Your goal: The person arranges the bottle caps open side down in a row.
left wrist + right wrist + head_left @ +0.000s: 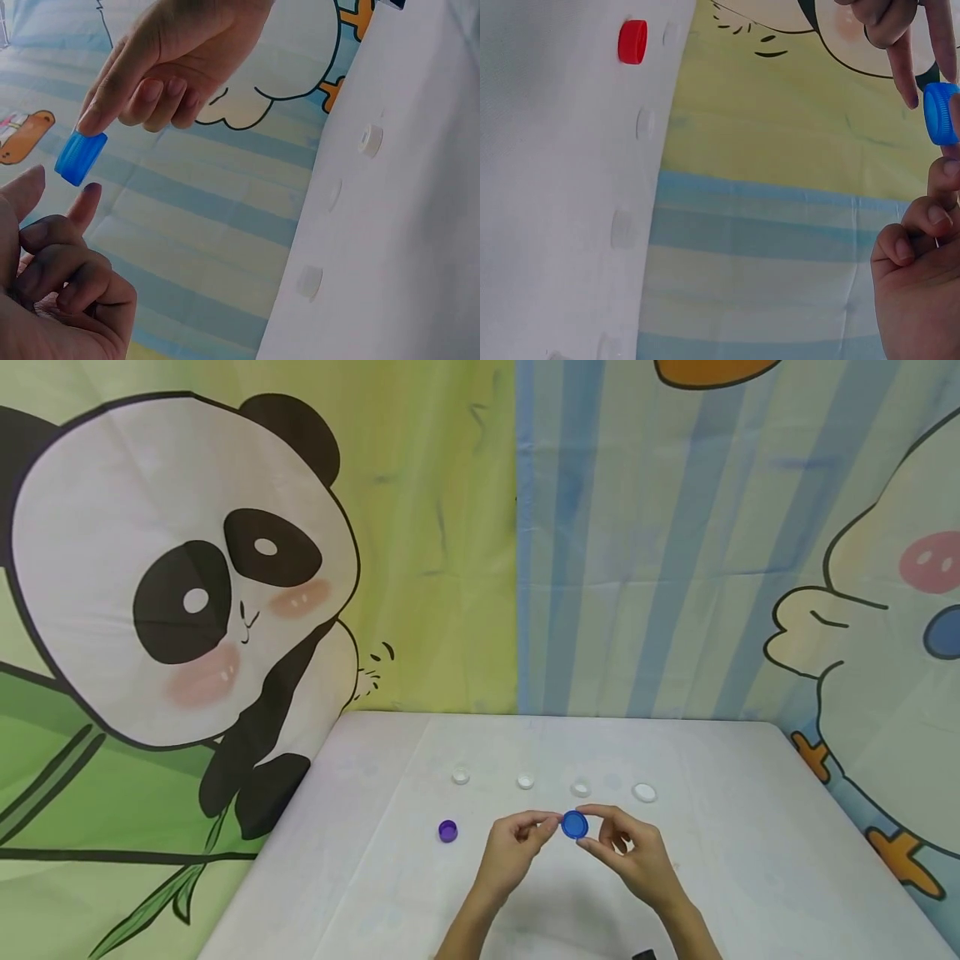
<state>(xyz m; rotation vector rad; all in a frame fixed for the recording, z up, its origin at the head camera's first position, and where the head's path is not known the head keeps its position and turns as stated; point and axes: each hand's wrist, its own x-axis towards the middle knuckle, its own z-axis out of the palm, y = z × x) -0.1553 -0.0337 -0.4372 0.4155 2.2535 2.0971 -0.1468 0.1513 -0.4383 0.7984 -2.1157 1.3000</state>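
A blue bottle cap (574,824) is raised between the two hands. My right hand (637,857) pinches it between thumb and index finger. In the left wrist view, the right index fingertip presses the upper end of the cap (80,159). My left hand (510,853) is at the cap's left side, thumb and index finger extended toward it, other fingers bent. Seen from the left wrist, the left thumb and index fingertips are apart, close to the cap's lower end. The right wrist view shows the cap's ribbed side (940,114) at the right edge.
Several whitish caps stand in a row across the table (390,868), including one at the right end (644,792). A purple cap (447,831) lies left of the hands; a red-looking cap (632,42) appears in the right wrist view. Printed curtains (442,527) hang behind the table.
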